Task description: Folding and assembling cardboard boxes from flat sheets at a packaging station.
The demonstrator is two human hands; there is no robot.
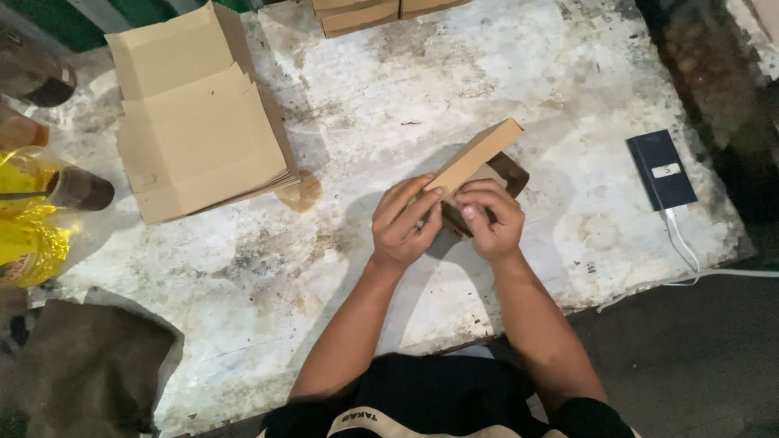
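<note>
A worn white table (503, 89), stained and scuffed, fills most of the view. On its left part lies a stack of flat cardboard blanks (195, 122), flaps open, and at the far edge sit two folded brown boxes (381, 12). Off the left edge stand bottles of yellow oil (28, 219) with dark caps, and a dark cloth (89, 365) lies at the near left corner. Near the right edge rests a dark blue power bank (661, 170) with a white cable (686, 251) running off the table. At the middle, just above the tabletop, both hands meet on a small box (479, 162), its tan flap tilted up and away and its dark inside showing behind. The left hand (402, 227) has its fingers curled together, thumb and forefinger pinching the flap's near edge. The right hand (491, 219) is curled close beside it, fingertips pressed onto the box's near corner.
</note>
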